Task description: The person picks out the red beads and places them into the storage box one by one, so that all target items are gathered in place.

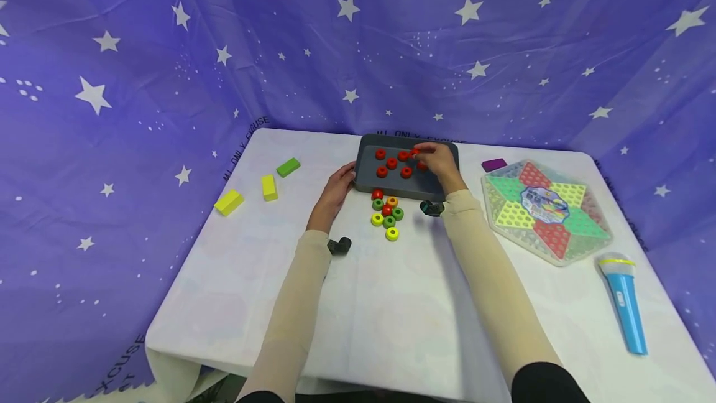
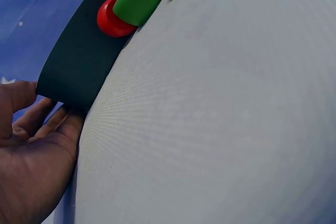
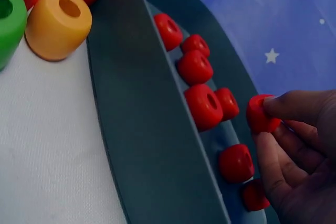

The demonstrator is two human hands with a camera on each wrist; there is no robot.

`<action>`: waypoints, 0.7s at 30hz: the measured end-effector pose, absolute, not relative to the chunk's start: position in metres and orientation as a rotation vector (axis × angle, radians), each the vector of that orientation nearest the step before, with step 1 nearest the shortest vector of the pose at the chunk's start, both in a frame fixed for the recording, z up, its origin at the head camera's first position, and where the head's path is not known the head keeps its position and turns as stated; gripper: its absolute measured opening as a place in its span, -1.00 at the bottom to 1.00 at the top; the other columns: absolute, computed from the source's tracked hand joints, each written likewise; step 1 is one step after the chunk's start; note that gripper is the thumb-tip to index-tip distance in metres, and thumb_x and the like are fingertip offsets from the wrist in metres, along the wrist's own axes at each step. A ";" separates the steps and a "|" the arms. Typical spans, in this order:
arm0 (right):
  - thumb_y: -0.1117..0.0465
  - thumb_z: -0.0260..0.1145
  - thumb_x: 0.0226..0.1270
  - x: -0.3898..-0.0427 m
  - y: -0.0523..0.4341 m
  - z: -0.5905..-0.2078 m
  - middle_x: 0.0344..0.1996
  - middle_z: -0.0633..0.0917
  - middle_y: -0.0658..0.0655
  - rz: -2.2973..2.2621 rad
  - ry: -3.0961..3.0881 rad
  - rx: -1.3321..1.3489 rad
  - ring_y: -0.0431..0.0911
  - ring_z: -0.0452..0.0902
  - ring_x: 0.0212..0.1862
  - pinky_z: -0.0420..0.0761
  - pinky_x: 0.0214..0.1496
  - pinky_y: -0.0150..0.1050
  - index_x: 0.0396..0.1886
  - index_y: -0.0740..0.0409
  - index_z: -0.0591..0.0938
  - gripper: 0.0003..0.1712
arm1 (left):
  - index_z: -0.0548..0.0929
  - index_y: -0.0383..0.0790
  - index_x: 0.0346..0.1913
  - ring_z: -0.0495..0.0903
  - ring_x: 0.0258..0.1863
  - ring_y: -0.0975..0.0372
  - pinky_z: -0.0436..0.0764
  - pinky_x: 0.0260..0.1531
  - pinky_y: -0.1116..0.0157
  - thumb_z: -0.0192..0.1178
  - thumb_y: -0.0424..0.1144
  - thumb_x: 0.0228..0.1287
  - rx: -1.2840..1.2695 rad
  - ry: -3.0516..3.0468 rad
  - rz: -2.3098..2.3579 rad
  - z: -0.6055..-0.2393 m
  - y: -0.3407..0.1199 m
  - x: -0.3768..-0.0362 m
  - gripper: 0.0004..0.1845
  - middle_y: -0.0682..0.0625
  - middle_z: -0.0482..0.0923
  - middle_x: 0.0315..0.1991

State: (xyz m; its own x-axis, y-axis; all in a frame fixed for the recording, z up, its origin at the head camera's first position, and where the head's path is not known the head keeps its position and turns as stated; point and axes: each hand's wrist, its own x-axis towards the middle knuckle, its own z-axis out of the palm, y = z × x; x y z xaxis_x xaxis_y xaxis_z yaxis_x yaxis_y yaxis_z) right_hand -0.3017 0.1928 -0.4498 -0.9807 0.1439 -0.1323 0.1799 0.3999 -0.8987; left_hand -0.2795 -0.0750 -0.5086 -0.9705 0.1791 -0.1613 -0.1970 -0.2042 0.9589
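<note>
Red beads lie scattered in the dark grey tray [image 1: 442, 190] near the far edge of the bench [image 1: 391, 303] in the head view, and the right hand [image 1: 439, 163] hovers over them with one red bead [image 1: 414, 153] pinched at its fingertips. The left hand [image 1: 338, 186] rests against the tray's left side, fingers loosely extended along the wall. Just in front of the tray sits a cluster of red, orange, green and yellow beads [image 1: 387, 213]. Off to the left lie two yellow blocks and a green block [image 1: 288, 166]; to the right a Chinese checkers board [image 1: 545, 210], a purple block and a blue toy microphone [image 1: 623, 300].

From the left wrist, the left hand's fingers [image 2: 50, 124] lie relaxed and fairly straight against the tray's corner [image 2: 79, 72], steadying rather than clasping it. A red, a green and a yellow bead line up by the tray's wall.

From the right wrist, thumb and forefinger pinch the bead [image 3: 260, 114] above the tray's floor, with six or so red beads below.

The pinch looks shallow, so the bead could slip out and roll, perhaps knocking others or bouncing over the low wall. A nudge from the left hand could shove the tray into the loose cluster.

White cloth covers the bench; a purple backdrop printed with white stars hangs all round.
</note>
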 end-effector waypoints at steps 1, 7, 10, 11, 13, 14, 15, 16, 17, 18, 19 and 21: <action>0.26 0.35 0.26 -0.303 0.194 -0.452 0.03 0.65 0.17 -1.645 2.620 0.300 -0.08 0.54 -0.11 0.57 0.00 -0.22 0.07 0.12 0.66 -0.64 | 0.37 -0.17 0.39 0.26 0.39 0.22 0.26 0.39 0.28 -0.05 -0.33 0.50 -0.022 1.805 2.271 -0.509 -0.075 -0.280 -0.55 -0.05 0.31 0.39; 0.22 0.35 0.26 -0.306 0.195 -0.457 -0.06 0.67 0.17 -1.421 2.744 0.256 -0.04 0.49 -0.17 0.48 -0.14 -0.24 0.04 0.10 0.67 -0.67 | 0.36 -0.19 0.39 0.25 0.40 0.21 0.25 0.40 0.27 -0.06 -0.35 0.50 -0.012 1.806 2.280 -0.509 -0.073 -0.279 -0.55 -0.07 0.30 0.39; 0.23 0.33 0.27 -0.306 0.194 -0.457 -0.02 0.67 0.18 -1.381 2.770 0.235 0.00 0.47 -0.11 0.50 -0.07 -0.16 0.03 0.12 0.67 -0.67 | 0.36 -0.19 0.40 0.24 0.40 0.20 0.24 0.40 0.27 -0.07 -0.34 0.51 -0.004 1.813 2.269 -0.508 -0.073 -0.278 -0.55 -0.08 0.30 0.40; 0.23 0.33 0.27 -0.305 0.194 -0.457 -0.01 0.66 0.18 -1.382 2.769 0.232 0.01 0.48 -0.08 0.51 -0.03 -0.14 0.04 0.12 0.67 -0.67 | 0.35 -0.19 0.40 0.24 0.41 0.20 0.24 0.40 0.27 -0.07 -0.34 0.51 -0.001 1.815 2.265 -0.508 -0.073 -0.278 -0.55 -0.08 0.29 0.40; 0.24 0.32 0.27 -0.305 0.194 -0.458 0.02 0.66 0.18 -1.390 2.768 0.233 0.02 0.48 -0.03 0.52 0.04 -0.10 0.04 0.13 0.66 -0.67 | 0.35 -0.18 0.40 0.24 0.41 0.20 0.24 0.40 0.27 -0.08 -0.34 0.51 0.002 1.822 2.256 -0.507 -0.073 -0.277 -0.55 -0.08 0.29 0.40; 0.24 0.32 0.27 -0.304 0.194 -0.458 0.03 0.66 0.18 -1.397 2.764 0.233 0.02 0.49 -0.02 0.52 0.07 -0.09 0.04 0.14 0.66 -0.67 | 0.35 -0.18 0.40 0.24 0.41 0.20 0.24 0.40 0.27 -0.07 -0.33 0.51 0.001 1.822 2.255 -0.507 -0.073 -0.277 -0.55 -0.08 0.29 0.40; 0.24 0.32 0.27 -0.304 0.194 -0.458 0.03 0.66 0.18 -1.405 2.762 0.234 0.03 0.49 0.00 0.52 0.09 -0.08 0.04 0.14 0.66 -0.67 | 0.35 -0.18 0.40 0.24 0.40 0.20 0.24 0.40 0.27 -0.07 -0.33 0.51 0.000 1.821 2.254 -0.507 -0.074 -0.277 -0.55 -0.08 0.29 0.40; 0.25 0.32 0.27 -0.304 0.194 -0.459 0.04 0.66 0.18 -1.409 2.762 0.233 0.02 0.49 0.01 0.52 0.11 -0.08 0.05 0.14 0.66 -0.66 | 0.35 -0.17 0.40 0.24 0.40 0.20 0.24 0.40 0.27 -0.07 -0.33 0.51 -0.003 1.823 2.250 -0.507 -0.074 -0.277 -0.55 -0.07 0.29 0.40; 0.25 0.32 0.27 -0.303 0.194 -0.459 0.04 0.66 0.18 -1.414 2.763 0.233 0.02 0.50 0.02 0.52 0.12 -0.07 0.05 0.14 0.66 -0.66 | 0.36 -0.16 0.40 0.24 0.40 0.21 0.25 0.40 0.28 -0.06 -0.32 0.51 -0.008 1.824 2.246 -0.507 -0.074 -0.277 -0.55 -0.07 0.29 0.40; 0.25 0.32 0.26 -0.303 0.194 -0.459 0.04 0.66 0.18 -1.419 2.764 0.233 0.02 0.50 0.02 0.51 0.13 -0.07 0.05 0.15 0.66 -0.66 | 0.36 -0.15 0.40 0.24 0.40 0.21 0.24 0.40 0.28 -0.06 -0.31 0.51 -0.010 1.822 2.245 -0.507 -0.074 -0.277 -0.55 -0.06 0.29 0.40; 0.25 0.31 0.26 -0.303 0.194 -0.459 0.04 0.65 0.18 -1.421 2.765 0.230 0.03 0.49 0.03 0.51 0.13 -0.06 0.05 0.15 0.66 -0.66 | 0.36 -0.14 0.40 0.23 0.41 0.22 0.24 0.40 0.28 -0.06 -0.31 0.51 -0.013 1.823 2.242 -0.508 -0.074 -0.277 -0.55 -0.05 0.29 0.40; 0.25 0.31 0.26 -0.302 0.193 -0.459 0.04 0.65 0.18 -1.428 2.766 0.233 0.03 0.49 0.03 0.50 0.14 -0.06 0.05 0.15 0.66 -0.66 | 0.35 -0.12 0.41 0.23 0.41 0.23 0.24 0.40 0.28 -0.05 -0.30 0.51 -0.015 1.822 2.239 -0.508 -0.075 -0.278 -0.55 -0.04 0.29 0.40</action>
State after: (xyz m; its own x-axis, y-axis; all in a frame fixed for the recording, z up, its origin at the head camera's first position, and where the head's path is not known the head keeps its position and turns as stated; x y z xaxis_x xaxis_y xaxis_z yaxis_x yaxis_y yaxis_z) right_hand -0.3023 0.1934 -0.4587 -0.9887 0.1228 -0.0860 0.1412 0.5701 -0.8094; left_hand -0.2776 -0.0748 -0.5081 -0.9676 0.1891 -0.1672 -0.2022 -0.1840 0.9619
